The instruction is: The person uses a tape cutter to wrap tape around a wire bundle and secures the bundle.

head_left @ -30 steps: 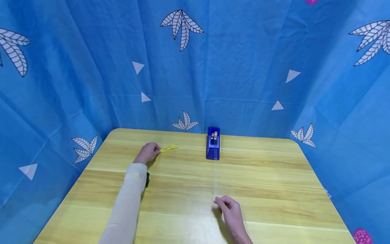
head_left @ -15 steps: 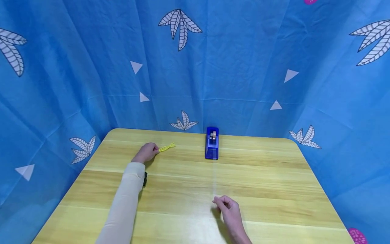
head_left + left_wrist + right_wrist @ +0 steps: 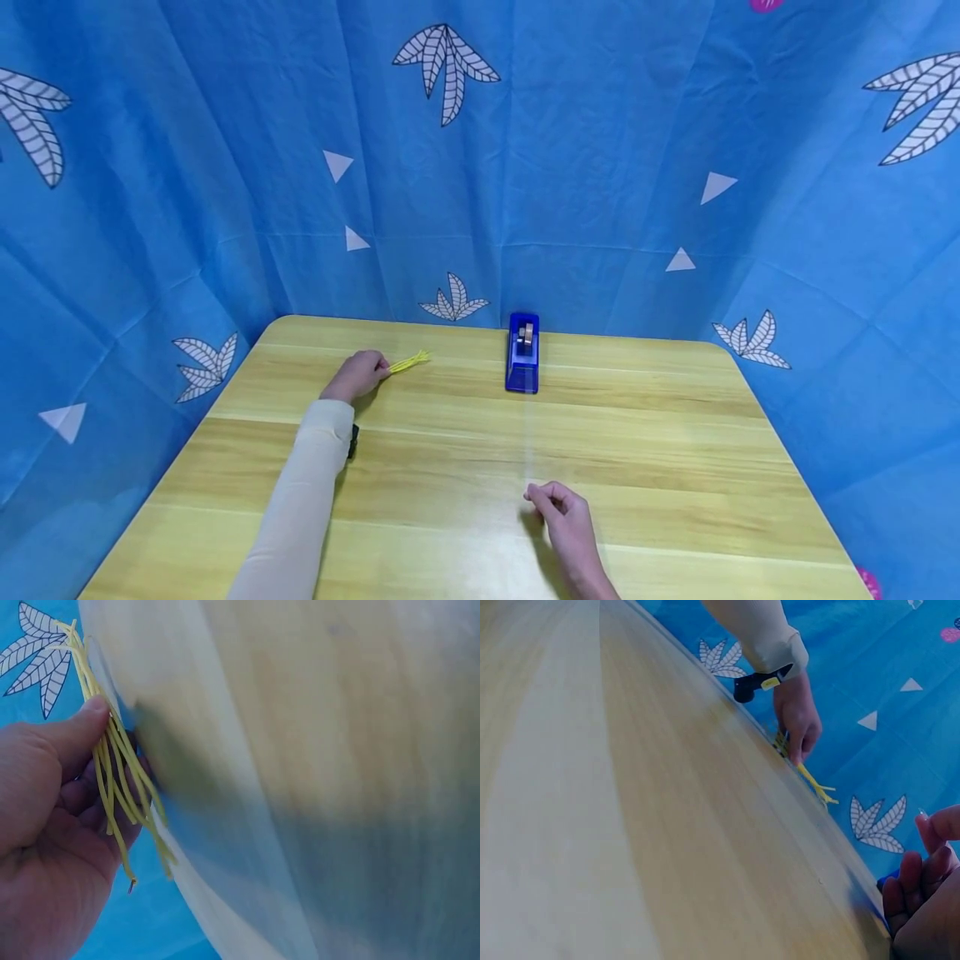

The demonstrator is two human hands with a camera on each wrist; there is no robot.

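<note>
My left hand (image 3: 362, 373) pinches a bundle of thin yellow wires (image 3: 408, 362) over the far left part of the table. In the left wrist view the wires (image 3: 112, 761) are held between thumb and fingers, and their loose ends hang below the grip. A blue tape dispenser (image 3: 522, 354) stands near the table's back edge with a roll on it. From it a clear strip of tape (image 3: 528, 442) runs toward the front. My right hand (image 3: 567, 525) pinches the strip's free end near the middle front. The right wrist view shows only part of this hand (image 3: 926, 892), at the lower right.
The wooden table (image 3: 675, 467) has rounded back corners. Behind it and at its sides hangs a blue curtain (image 3: 600, 167) with leaf and triangle prints. A dark device (image 3: 352, 442) is strapped at the left wrist.
My left hand has shifted slightly left with the yellow wires, and their loose ends sit closer together. The right hand, tape strip and dispenser stay put; the head view sways a little.
</note>
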